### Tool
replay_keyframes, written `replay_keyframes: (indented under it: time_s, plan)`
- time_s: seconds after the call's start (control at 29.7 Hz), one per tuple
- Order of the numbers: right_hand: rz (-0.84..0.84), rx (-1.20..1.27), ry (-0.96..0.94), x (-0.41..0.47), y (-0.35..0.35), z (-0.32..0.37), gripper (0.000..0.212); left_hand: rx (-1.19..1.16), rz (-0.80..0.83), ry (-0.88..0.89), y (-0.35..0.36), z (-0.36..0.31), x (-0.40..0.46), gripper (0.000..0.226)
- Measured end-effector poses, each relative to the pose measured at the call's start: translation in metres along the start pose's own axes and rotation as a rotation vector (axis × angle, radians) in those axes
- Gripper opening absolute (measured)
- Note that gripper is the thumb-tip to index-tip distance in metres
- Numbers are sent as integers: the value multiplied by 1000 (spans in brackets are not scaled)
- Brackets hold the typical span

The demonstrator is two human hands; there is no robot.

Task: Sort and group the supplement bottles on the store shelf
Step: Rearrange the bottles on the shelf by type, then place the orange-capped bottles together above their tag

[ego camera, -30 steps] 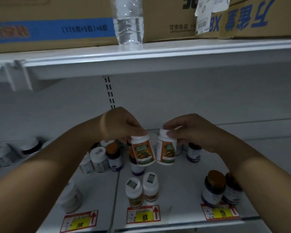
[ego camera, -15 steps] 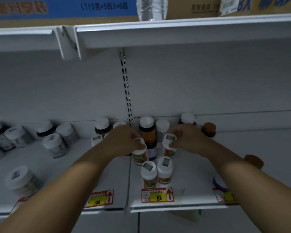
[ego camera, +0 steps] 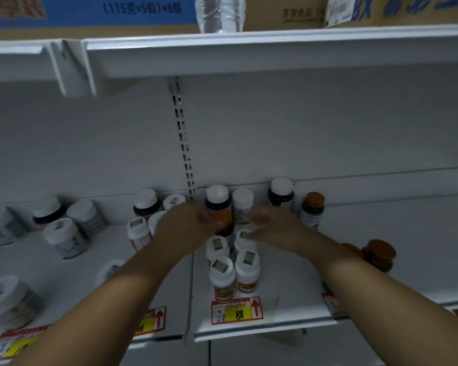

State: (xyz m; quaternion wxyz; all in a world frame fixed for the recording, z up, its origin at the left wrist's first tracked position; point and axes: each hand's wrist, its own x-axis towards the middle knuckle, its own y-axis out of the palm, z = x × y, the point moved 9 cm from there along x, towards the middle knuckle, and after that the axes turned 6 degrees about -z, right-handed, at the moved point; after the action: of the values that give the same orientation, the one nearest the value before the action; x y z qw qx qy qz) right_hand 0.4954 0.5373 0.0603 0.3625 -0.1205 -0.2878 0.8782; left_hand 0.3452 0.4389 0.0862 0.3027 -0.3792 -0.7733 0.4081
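The shelf (ego camera: 288,307) carries my white-capped orange-label bottles (ego camera: 233,262) upright in a two-by-two block behind the 88 price tag (ego camera: 237,311). My left hand (ego camera: 185,228) hovers just beside the rear left bottle, my right hand (ego camera: 273,228) rests on the rear right cap. Both look loosely open, though blurred. Stray orange-capped bottles (ego camera: 378,254) lie nearer my right hand.

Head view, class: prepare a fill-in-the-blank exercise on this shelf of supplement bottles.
1. The yellow price tag below the white-capped group reads ____.
2. That group of orange-labelled bottles numbers ____.
3. The bottle at the back right has an ____ cap.
4. The clear water bottle stands on the ____ shelf.

Missing: 88; four; orange; upper
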Motion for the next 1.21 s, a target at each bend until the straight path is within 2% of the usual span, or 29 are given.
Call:
replay_keyframes:
  time_s: [0.07, 0.13, 0.2, 0.27, 0.34, 0.4, 0.47, 0.67, 0.77, 0.84, 0.91, 0.98, 1.08, 1.21]
  plan:
    - [-307, -77, -18, 5, -55, -2, 28, 43, -93, 75, -17, -17, 5, 27]
    - [-535, -141, 5, 5, -110, -14, 32, 91, 0, 157, -10, -30, 9, 41]
    - [-503, -198, 95, 8, -134, -38, 43, 113, 120, 199, 7, -35, 11, 48]
    - [-335, -249, 193, 13, -131, -63, 47, 94, 159, 208, 17, -36, 15, 30]
    - [-243, -275, 189, 18, -122, -75, 39, 84, 144, 204, 22, -34, 19, 21]
    - [-296, -249, 145, 21, -127, -78, 27, 79, 113, 214, 25, -32, 22, 16]
    - [-338, -267, 127, 22, -134, -82, 25, 97, 91, 207, 29, -31, 24, 12]
    - [-238, -337, 74, 29, -128, -88, 24, 99, -44, 167, 18, -29, 29, 18]
    - [-285, -351, 32, 22, -136, -81, 16, -89, -182, 152, -29, -37, 31, 24]
    - [-385, -239, -13, 11, -153, -67, 14, -266, -203, 125, -64, -43, 31, 26]
    - [-428, 23, -16, -4, -166, -52, 25, -554, -74, 99, -83, -54, 25, 20]
    - [-313, 268, -26, -20, -162, -28, 31, -776, 116, 99, -83, -75, 14, 24]
    - [-86, 489, -41, -45, -136, 12, 35, -810, 313, 164, -69, -104, 0, 36]
    - [-81, 455, -85, -68, -125, 49, 36, -757, 509, 335, -56, -142, -18, 31]
